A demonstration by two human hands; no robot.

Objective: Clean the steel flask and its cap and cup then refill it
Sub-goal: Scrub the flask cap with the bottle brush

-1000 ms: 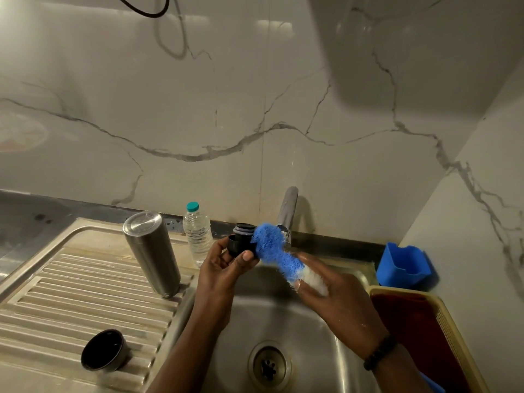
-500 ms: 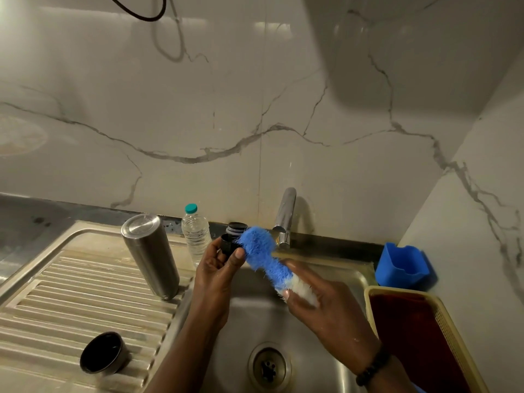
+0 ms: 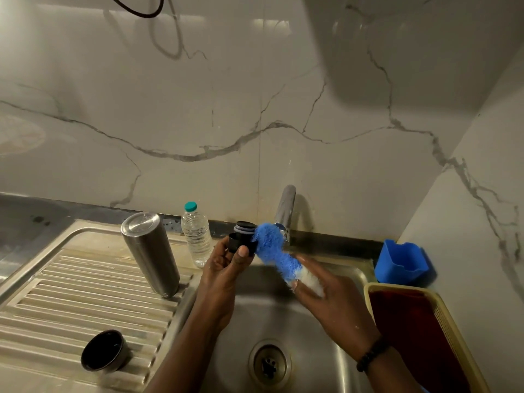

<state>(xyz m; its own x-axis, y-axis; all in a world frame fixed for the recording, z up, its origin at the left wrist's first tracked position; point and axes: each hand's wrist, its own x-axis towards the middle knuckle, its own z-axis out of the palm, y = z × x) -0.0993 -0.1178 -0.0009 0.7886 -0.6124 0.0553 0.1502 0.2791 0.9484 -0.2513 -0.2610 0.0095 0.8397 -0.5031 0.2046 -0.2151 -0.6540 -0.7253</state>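
Two hands raised over sink (image 3: 326,316); black cap (image 3: 241,241) pinched by curled left hand (image 3: 225,265) fingers; blue brush (image 3: 273,255) gripped by right hand (image 3: 329,299), bristles pressed against cap; steel flask (image 3: 150,255), cup (image 3: 103,350) left of fingers.

left hand (image 3: 226,262) gripping, right hand (image 3: 331,302) gripping

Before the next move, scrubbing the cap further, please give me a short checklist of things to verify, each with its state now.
1. Left hand grips the cap: ok.
2. Right hand holds the brush: ok.
3. Brush bristles touch the cap: ok.
4. Work stays above the sink: ok.
5. Tap is running: cannot tell.
6. Flask stands upside down on the drainboard, cup sits apart: ok.
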